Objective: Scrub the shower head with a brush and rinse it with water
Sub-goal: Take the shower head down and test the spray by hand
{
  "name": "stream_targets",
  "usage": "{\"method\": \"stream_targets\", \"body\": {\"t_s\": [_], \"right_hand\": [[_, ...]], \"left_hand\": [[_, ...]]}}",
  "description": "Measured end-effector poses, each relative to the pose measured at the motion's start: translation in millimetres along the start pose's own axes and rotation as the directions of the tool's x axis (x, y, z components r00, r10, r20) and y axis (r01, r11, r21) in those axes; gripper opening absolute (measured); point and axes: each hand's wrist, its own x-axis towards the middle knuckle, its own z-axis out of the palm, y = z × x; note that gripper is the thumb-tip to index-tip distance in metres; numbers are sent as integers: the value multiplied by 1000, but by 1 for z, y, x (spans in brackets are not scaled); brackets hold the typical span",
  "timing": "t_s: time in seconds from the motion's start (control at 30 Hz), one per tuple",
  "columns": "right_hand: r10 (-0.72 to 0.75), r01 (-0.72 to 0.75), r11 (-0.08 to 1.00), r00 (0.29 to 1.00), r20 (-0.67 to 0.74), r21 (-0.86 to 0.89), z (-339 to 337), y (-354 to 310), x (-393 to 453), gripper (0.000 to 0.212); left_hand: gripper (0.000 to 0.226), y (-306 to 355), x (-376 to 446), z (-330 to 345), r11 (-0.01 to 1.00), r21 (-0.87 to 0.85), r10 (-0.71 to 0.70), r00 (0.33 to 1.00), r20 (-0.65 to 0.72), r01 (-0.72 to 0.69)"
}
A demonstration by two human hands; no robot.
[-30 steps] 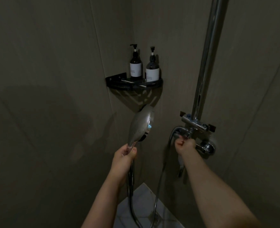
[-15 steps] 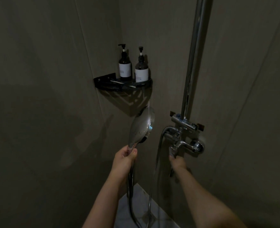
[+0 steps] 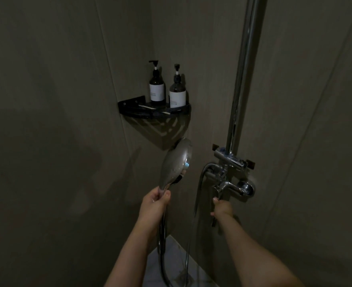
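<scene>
Right hand (image 3: 222, 208) dropped below the tap (image 3: 231, 186), grip unclear; left hand (image 3: 153, 206) grips the wet, slippery shower head (image 3: 176, 162) by its handle.

2 pump bottles (image 3: 166, 88) on blk corner shelf (image 3: 133, 109)

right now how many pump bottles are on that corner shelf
2. One pump bottle stands at the left of the black corner shelf, against the wall corner; the other pump bottle stands just to its right, nearer the shelf's front edge. Nothing suggests another hidden behind them.
</scene>
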Motion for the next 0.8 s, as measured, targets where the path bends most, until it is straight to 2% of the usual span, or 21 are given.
{"method": "stream_targets", "body": {"t_s": [0.1, 0.27, 0.43, 0.5, 0.57, 0.63, 0.7, 0.8], "right_hand": [[20, -20, 1000, 1000, -11, 7, 0, -2, -6, 36], [90, -89, 994, 996, -8, 62, 6, 8, 0, 41], [181, -177, 969, 983, -9, 172, 5, 9, -11, 30], [229, -230, 946, 973, 31, 228, 8, 14, -2, 28], [314, -351, 854, 936, 157, 383, 9, 4, -22, 33], [331, -450, 725, 891, 310, 522, 14, -9, -41, 48], [271, -468, 639, 880, 390, 611, 17, -28, -57, 51], [147, -440, 546, 888, 436, 713, 23, -60, -74, 48]], "left_hand": [[26, 1, -3, -1, 1000, -12, 4, 1000, -18, -5], [23, 3, -6, -6, 999, -34, 15, 999, -32, -16], [26, 2, -8, -8, 998, -46, 33, 999, -19, -34], [28, 1, -9, -9, 999, -45, 28, 999, -26, -29], [29, 0, -10, -10, 999, -41, 24, 999, -28, -25], [29, -1, -10, -12, 999, -38, 24, 999, -25, -25], [29, -3, -10, -12, 999, -37, 19, 999, -28, -20], [30, -5, -10, -12, 999, -43, 12, 999, -41, -14]]}}
